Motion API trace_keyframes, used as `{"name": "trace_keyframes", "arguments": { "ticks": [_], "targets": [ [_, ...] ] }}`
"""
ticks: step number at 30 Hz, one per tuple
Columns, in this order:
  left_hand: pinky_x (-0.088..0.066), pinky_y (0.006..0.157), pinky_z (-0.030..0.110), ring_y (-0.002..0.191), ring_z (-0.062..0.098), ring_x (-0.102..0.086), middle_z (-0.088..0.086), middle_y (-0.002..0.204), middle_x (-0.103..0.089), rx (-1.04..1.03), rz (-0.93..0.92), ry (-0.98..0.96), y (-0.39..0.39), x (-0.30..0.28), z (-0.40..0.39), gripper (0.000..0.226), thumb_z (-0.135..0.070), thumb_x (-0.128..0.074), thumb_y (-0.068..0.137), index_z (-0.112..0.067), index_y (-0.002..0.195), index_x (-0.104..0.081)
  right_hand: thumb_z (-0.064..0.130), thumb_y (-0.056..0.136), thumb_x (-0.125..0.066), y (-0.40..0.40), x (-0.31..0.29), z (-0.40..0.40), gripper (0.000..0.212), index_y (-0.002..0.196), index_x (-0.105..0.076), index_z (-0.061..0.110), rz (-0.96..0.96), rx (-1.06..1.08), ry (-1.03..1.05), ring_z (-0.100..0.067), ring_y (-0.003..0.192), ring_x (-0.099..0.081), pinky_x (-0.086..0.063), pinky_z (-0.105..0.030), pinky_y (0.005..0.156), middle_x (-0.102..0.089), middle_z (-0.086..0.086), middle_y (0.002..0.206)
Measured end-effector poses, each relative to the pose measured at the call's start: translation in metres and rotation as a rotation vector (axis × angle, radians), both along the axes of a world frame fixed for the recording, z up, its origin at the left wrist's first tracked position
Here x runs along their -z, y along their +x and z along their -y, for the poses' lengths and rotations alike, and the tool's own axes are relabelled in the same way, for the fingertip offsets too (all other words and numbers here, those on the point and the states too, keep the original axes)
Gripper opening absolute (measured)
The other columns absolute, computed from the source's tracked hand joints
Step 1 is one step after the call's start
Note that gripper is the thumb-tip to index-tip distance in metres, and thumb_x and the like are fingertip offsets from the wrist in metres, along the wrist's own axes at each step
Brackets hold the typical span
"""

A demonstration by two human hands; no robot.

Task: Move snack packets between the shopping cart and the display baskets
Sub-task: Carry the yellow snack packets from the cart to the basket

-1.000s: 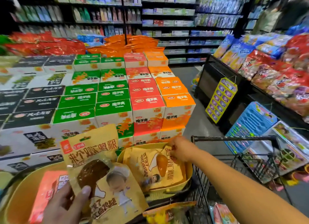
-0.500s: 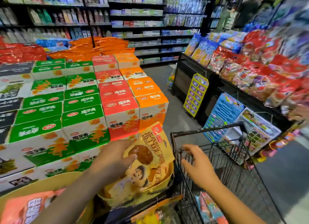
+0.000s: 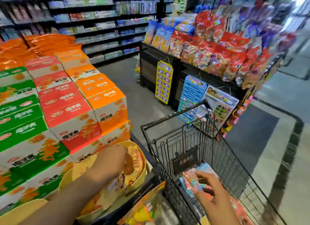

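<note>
My left hand (image 3: pixel 111 161) reaches into a yellow display basket (image 3: pixel 145 172) and holds a yellow snack packet (image 3: pixel 135 159) with a cartoon child on it, laid flat in the basket. Just right of the basket stands the black wire shopping cart (image 3: pixel 174 118). Inside the cart my right hand (image 3: pixel 213 192) is spread, its fingertips touching a pink-and-blue snack packet (image 3: pixel 190 181) on the cart floor. More red-pink packets lie under my right wrist, blurred.
Stacked green, red and orange cartons (image 3: pixel 67 110) rise directly behind the basket. A second yellow basket (image 3: pixel 21 211) sits at the lower left. An orange-yellow packet (image 3: pixel 144 208) hangs on the cart's near edge. A black rack of red snack bags (image 3: pixel 218 56) stands to the right.
My left hand has lowered the yellow packet flat into the basket. My right hand has dropped from the cart's rim down onto the pink-and-blue packet. The view has swung right.
</note>
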State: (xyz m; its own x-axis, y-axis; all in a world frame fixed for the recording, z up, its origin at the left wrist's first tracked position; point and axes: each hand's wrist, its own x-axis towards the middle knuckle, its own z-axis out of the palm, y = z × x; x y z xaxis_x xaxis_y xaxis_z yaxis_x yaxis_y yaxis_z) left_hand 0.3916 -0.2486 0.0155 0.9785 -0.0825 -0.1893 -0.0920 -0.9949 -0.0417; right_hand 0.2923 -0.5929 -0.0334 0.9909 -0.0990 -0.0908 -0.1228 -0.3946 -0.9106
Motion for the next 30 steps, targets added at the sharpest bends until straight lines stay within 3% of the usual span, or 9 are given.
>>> {"name": "trace_keyframes", "arguments": {
  "ticks": [5, 8, 11, 14, 18, 20, 22, 26, 30],
  "targets": [
    [-0.055, 0.077, 0.037, 0.096, 0.020, -0.066, -0.005, 0.089, -0.066, 0.085, -0.020, 0.103, 0.002, 0.000, 0.007, 0.010, -0.034, -0.051, 0.097, -0.029, 0.090, -0.057, 0.019, 0.092, -0.079, -0.005, -0.005, 0.020, 0.038, 0.117, -0.069, 0.046, 0.030, 0.061, 0.051, 0.000, 0.118, -0.063, -0.051, -0.034, 0.100, -0.067, 0.021, 0.126],
    [-0.047, 0.091, 0.042, 0.119, 0.024, -0.057, -0.005, 0.116, -0.065, 0.038, 0.061, 0.129, 0.003, -0.004, 0.005, 0.035, -0.053, -0.046, 0.097, -0.033, 0.123, -0.059, 0.036, 0.091, -0.077, -0.009, -0.006, 0.038, 0.038, 0.122, -0.064, 0.055, -0.009, 0.113, 0.103, 0.007, 0.120, -0.059, -0.048, -0.028, 0.101, -0.063, 0.029, 0.129],
    [-0.044, 0.098, 0.042, 0.123, 0.024, -0.054, -0.002, 0.129, -0.063, 0.070, 0.237, -0.099, 0.006, -0.008, 0.026, 0.057, -0.063, -0.044, 0.093, -0.028, 0.136, -0.058, 0.021, 0.098, -0.073, -0.014, 0.006, 0.069, 0.049, 0.133, -0.059, 0.052, -0.055, 0.210, 0.139, 0.003, 0.130, -0.056, -0.047, -0.035, 0.112, -0.059, 0.021, 0.142],
    [-0.036, 0.094, 0.030, 0.115, 0.022, -0.051, -0.008, 0.115, -0.058, 0.210, 0.323, -0.442, -0.002, -0.010, 0.076, 0.051, -0.060, -0.047, 0.091, -0.027, 0.127, -0.058, 0.023, 0.100, -0.070, -0.019, 0.020, 0.098, 0.049, 0.143, -0.055, 0.040, -0.069, 0.301, 0.153, 0.002, 0.135, -0.052, -0.047, -0.035, 0.113, -0.057, 0.018, 0.147],
    [-0.031, 0.107, 0.022, 0.132, -0.014, -0.034, -0.038, 0.137, -0.039, 0.232, 0.024, -0.717, -0.014, 0.023, 0.174, 0.050, -0.077, -0.038, 0.091, -0.058, 0.137, -0.042, 0.029, 0.103, -0.067, -0.036, 0.050, 0.147, 0.051, 0.146, -0.049, 0.050, -0.125, 0.422, 0.150, 0.005, 0.135, -0.050, -0.047, -0.040, 0.113, -0.055, 0.027, 0.145],
    [-0.032, 0.108, 0.025, 0.132, -0.013, -0.035, -0.040, 0.137, -0.039, 0.237, -0.125, -0.776, -0.014, 0.055, 0.220, 0.049, -0.083, -0.035, 0.088, -0.066, 0.134, -0.038, 0.046, 0.099, -0.067, -0.044, 0.068, 0.168, 0.053, 0.149, -0.047, 0.047, -0.172, 0.466, 0.140, -0.004, 0.139, -0.050, -0.045, -0.048, 0.116, -0.053, 0.020, 0.150],
    [-0.036, 0.106, 0.024, 0.129, -0.008, -0.043, -0.036, 0.132, -0.047, 0.270, -0.242, -0.807, -0.010, 0.094, 0.264, 0.046, -0.076, -0.039, 0.090, -0.059, 0.133, -0.045, 0.061, 0.096, -0.064, -0.051, 0.090, 0.187, 0.063, 0.153, -0.043, 0.045, -0.239, 0.485, 0.103, -0.009, 0.145, -0.046, -0.041, -0.050, 0.119, -0.048, 0.017, 0.157],
    [-0.044, 0.098, 0.032, 0.119, 0.012, -0.057, -0.010, 0.125, -0.061, 0.293, -0.447, -0.719, -0.004, 0.182, 0.334, 0.050, -0.060, -0.048, 0.097, -0.030, 0.135, -0.057, 0.043, 0.103, -0.064, -0.062, 0.149, 0.214, 0.068, 0.162, -0.032, 0.034, -0.386, 0.471, -0.016, -0.016, 0.154, -0.034, -0.032, -0.029, 0.119, -0.029, 0.003, 0.171],
    [-0.046, 0.075, 0.024, 0.099, 0.024, -0.066, 0.004, 0.110, -0.068, 0.101, -0.704, -0.615, -0.001, 0.285, 0.377, 0.038, -0.049, -0.055, 0.100, -0.017, 0.119, -0.063, 0.037, 0.104, -0.063, -0.067, 0.220, 0.234, 0.069, 0.164, -0.032, 0.024, -0.586, 0.417, -0.096, 0.007, 0.121, -0.055, -0.039, -0.004, 0.092, -0.041, -0.002, 0.161]
  ]
}}
